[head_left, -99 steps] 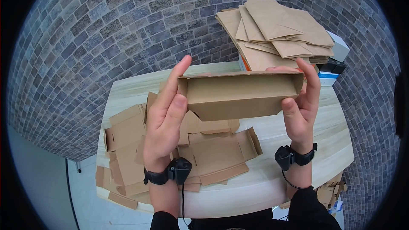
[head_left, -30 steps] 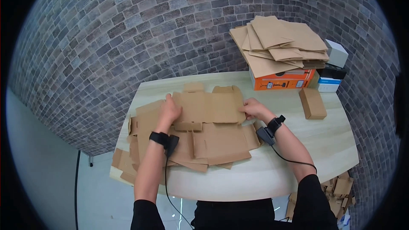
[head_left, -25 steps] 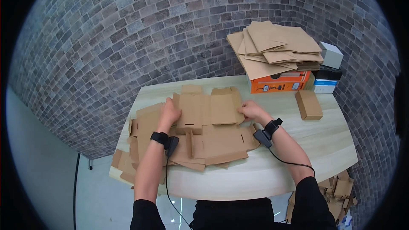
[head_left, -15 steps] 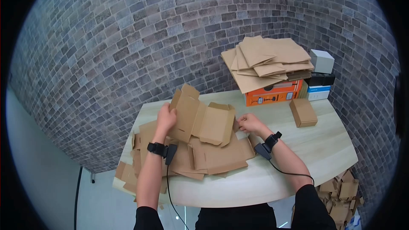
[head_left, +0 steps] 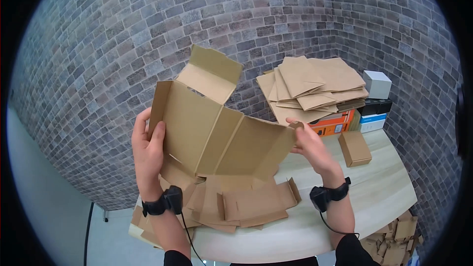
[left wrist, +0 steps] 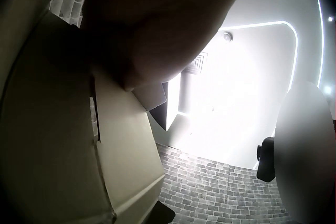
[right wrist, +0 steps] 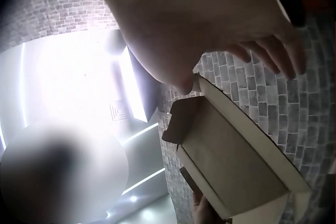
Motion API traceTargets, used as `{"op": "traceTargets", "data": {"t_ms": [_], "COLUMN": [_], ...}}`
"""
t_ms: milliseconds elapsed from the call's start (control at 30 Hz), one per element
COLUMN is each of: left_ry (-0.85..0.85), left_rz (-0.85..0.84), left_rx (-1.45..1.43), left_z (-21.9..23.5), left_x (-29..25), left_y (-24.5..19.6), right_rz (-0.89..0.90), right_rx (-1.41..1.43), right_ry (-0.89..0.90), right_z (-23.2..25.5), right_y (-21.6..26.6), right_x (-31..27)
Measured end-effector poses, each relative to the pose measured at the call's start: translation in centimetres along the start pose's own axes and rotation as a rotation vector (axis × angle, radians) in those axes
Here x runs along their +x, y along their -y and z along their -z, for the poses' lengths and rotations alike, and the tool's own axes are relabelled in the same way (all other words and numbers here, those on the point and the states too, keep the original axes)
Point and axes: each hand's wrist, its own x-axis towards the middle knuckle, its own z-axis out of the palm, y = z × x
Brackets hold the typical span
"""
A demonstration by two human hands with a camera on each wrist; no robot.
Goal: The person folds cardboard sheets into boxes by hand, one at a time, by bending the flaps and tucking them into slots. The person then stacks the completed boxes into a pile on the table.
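An unfolded cardboard box [head_left: 192, 123] is raised and tilted above the table, its panels spread and creased. My left hand [head_left: 148, 155] grips its left side flap, with the thumb on the inner face and the fingers behind. At the right edge, my right hand [head_left: 315, 148] has its thumb tip against a small corner flap [right wrist: 184, 121], while its other fingers stretch out straight in the right wrist view. Dark shadow hides most of the left fingers in the left wrist view, where a slotted panel [left wrist: 123, 145] fills the lower left.
Several flat cardboard blanks [head_left: 256, 201] lie on the table [head_left: 384, 197] below. A small closed brown box [head_left: 354, 149] stands at the right. Behind it, brown paper sheets [head_left: 315, 81] are piled on an orange box [head_left: 335, 124]. Cardboard scraps [head_left: 394, 239] lie on the floor.
Both hands have lifted the cardboard box off the pile and turned it up. The right fingers have straightened. The half-folded box held 3.3 s ago has left the hands.
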Motion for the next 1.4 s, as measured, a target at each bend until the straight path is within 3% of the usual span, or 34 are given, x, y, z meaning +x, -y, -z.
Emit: {"op": "traceTargets", "data": {"t_ms": [33, 67, 133, 200, 267, 333, 400, 467, 533, 667, 733, 767, 800, 833, 867, 933, 1000, 1033, 1167, 1233, 1400], "left_ry": [-0.021, -0.044, -0.021, -0.045, 0.056, 0.124, 0.182, 0.201, 0.233, 0.260, 0.252, 0.241, 0.265, 0.290, 0.279, 0.422, 0.375, 0.337, 0.295, 0.360, 0.338], "left_rz": [-0.026, -0.052, -0.152, -0.086, -0.087, -0.032, 0.001, 0.058, 0.022, -0.004, -0.134, -0.113, -0.179, -0.247, -0.229, -0.190, -0.207, -0.240, -0.159, -0.087, -0.048], "left_rx": [-0.007, -0.015, 0.186, 0.238, 0.235, 0.146, 0.162, 0.122, 0.164, 0.210, 0.259, 0.255, 0.284, 0.312, 0.309, 0.374, 0.350, 0.328, 0.205, 0.100, 0.229], "left_z": [-0.7, -1.3, -2.8, -5.3, -7.2, -8.2, -8.6, -8.4, -8.3, -8.0, -7.6, -7.3, -7.0, -6.7, -6.6, -6.4, -6.4, -6.4, -6.2, -6.3, -5.4], "left_x": [-0.3, -0.6, -0.6, -1.2, -1.7, -2.1, -2.3, -2.5, -2.7, -3.0, -3.0, -2.9, -2.7, -2.6, -2.6, -2.7, -2.7, -2.8, -2.8, -3.0, -3.3], "left_y": [0.5, 1.0, 3.1, 3.9, 5.2, 5.0, 5.6, 5.9, 6.5, 5.6, 5.7, 5.8, 5.8, 5.9, 5.8, 5.8, 6.4, 6.6, 6.3, 6.0, 6.0], "right_rz": [0.017, 0.012, 0.121, 0.130, 0.142, 0.221, 0.163, 0.028, -0.039, -0.058, 0.070, 0.088, 0.064, -0.008, -0.077, -0.100, -0.024, 0.009, -0.132, -0.148, -0.092], "right_rx": [0.166, 0.157, 0.417, 0.282, 0.146, -0.023, 0.013, 0.276, 0.286, -0.024, 0.259, 0.394, 0.390, 0.354, 0.316, 0.263, -0.018, 0.059, -0.058, -0.250, -0.174], "right_ry": [0.181, 0.176, 0.473, 0.434, 0.387, 0.232, 0.219, 0.283, 0.258, 0.357, 0.478, 0.571, 0.580, 0.507, 0.434, 0.393, 0.327, 0.321, 0.396, 0.236, 0.088], "right_z": [1.1, 1.1, 0.6, 0.1, -0.3, -0.4, 0.3, 1.7, 1.7, 1.9, 2.4, 2.0, 2.1, 2.4, 2.5, 0.8, -0.6, -0.8, 0.9, 0.0, -1.6], "right_y": [-0.2, -0.1, 1.2, 1.5, 1.3, 0.8, 0.9, 0.3, 0.5, -0.3, -2.0, -2.2, -2.2, -2.2, -2.1, -1.5, -1.2, -1.3, -1.3, -1.2, -1.6], "right_x": [-0.1, -0.1, -0.4, -0.3, -0.1, 0.2, 0.5, 0.9, 0.9, 0.9, 1.1, 1.3, 1.4, 1.3, 1.3, 1.2, 1.2, 1.2, 1.1, 0.6, 0.5]}}
